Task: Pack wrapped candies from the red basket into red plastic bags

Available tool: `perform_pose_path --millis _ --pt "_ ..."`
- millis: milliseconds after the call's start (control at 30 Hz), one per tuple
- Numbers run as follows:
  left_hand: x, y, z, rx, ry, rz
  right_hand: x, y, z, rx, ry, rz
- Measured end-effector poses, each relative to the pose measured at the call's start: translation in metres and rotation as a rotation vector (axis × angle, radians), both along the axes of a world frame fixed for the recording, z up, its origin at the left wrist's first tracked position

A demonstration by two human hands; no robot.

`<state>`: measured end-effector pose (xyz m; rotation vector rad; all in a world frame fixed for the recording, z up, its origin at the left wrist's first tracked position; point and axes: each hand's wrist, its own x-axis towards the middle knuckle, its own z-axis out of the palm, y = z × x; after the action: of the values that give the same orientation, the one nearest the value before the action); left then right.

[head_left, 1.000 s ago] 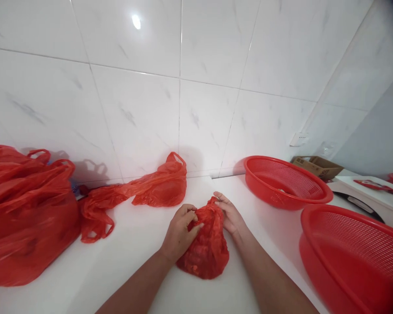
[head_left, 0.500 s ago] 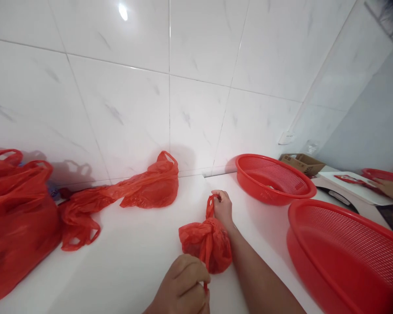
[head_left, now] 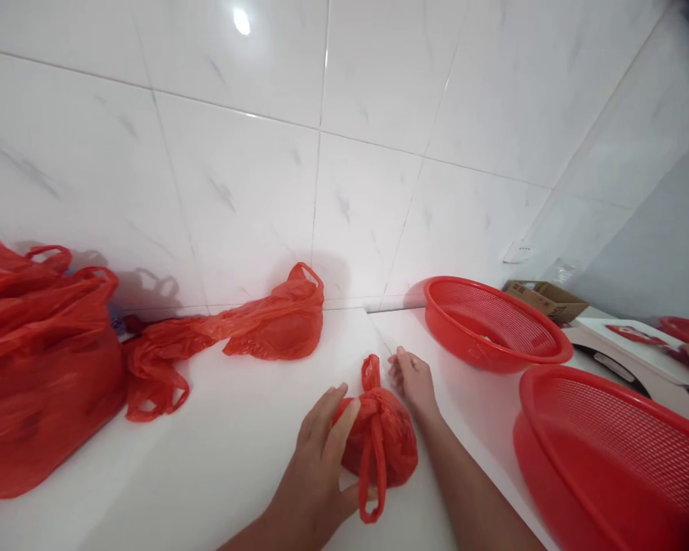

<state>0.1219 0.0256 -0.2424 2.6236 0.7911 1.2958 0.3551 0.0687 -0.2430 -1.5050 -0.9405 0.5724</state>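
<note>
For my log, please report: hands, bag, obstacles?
Left hand open at knotted red bag. Right hand curled beside it. Nearest red basket to right, not touching.

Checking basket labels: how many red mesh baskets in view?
2 clearly: far basket, near the tiled wall; nearer basket, cut off at right. A red rim at far right may be another.

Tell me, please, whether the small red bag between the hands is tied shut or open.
Tied shut: the small red bag is gathered into a knot, with two handle loops sticking out.
</note>
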Motion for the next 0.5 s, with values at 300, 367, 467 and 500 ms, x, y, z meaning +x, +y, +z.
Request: perform_pose_path --millis 300,367,467,500 --pt "0.000 -0.003 0.008 -0.062 0.268 -0.119 -0.027 -0.028 0.007 -0.310 -0.161 0.498" --pt "0.002 -0.003 0.007 -0.098 0.258 -0.109 -0.037 -0.027 0.006 -0.294 -0.020 0.632" --pt "-0.002 0.001 0.006 -0.108 0.245 -0.140 -0.040 -0.025 0.001 -0.304 0.055 0.590" --pt "-0.005 0.002 0.007 -0.106 0.263 -0.152 -0.037 -0.024 -0.003 -0.307 0.041 0.514"
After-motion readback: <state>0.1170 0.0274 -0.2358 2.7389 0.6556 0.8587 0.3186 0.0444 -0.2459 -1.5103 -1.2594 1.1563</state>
